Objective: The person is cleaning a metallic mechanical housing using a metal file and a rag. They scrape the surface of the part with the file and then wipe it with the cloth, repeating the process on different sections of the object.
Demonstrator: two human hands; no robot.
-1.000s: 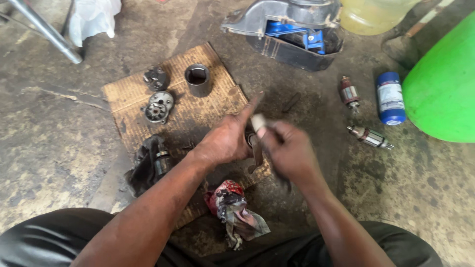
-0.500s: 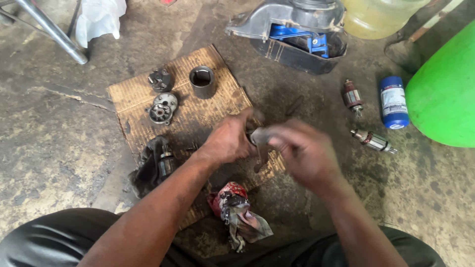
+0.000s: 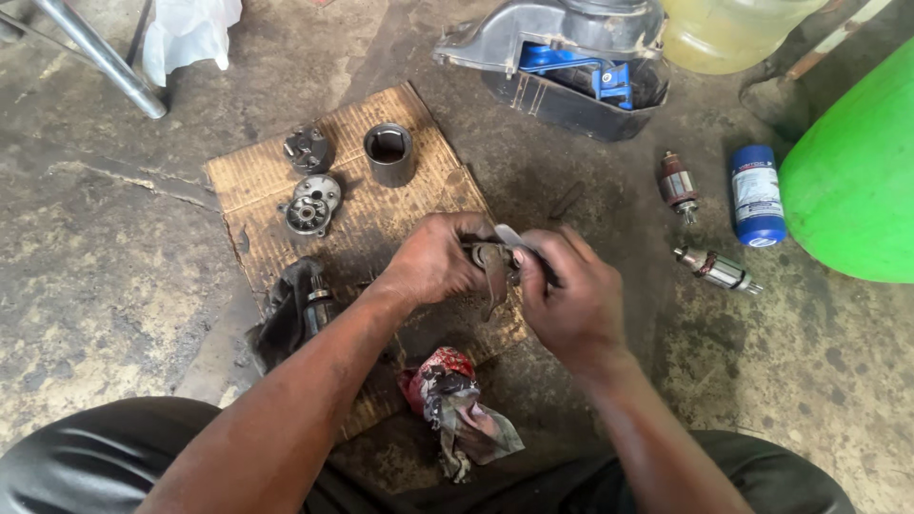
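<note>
My left hand [image 3: 433, 262] grips a small dark metal motor part [image 3: 490, 259] over the lower edge of a greasy cardboard sheet [image 3: 381, 224]. My right hand [image 3: 569, 297] holds a thin grey metal tool [image 3: 509, 237] whose tip rests on that part. Both hands meet at the part, which is mostly hidden by fingers. On the cardboard lie a metal cylinder housing [image 3: 388, 154], a round end cap [image 3: 307, 211] and a dark brush holder plate [image 3: 308, 150].
A dirty rag with a metal piece [image 3: 297, 309] lies left of my arm; a red-and-grey rag [image 3: 455, 405] lies near my knees. Two armatures [image 3: 678, 186] [image 3: 716, 270], a blue can [image 3: 757, 195], a green drum [image 3: 857, 181] and a grey-blue plastic casing [image 3: 562, 62] sit right and beyond.
My right hand, blurred and moving before, has drawn back to the part and steadied, with the tool tip now laid against it. My left hand stays in place.
</note>
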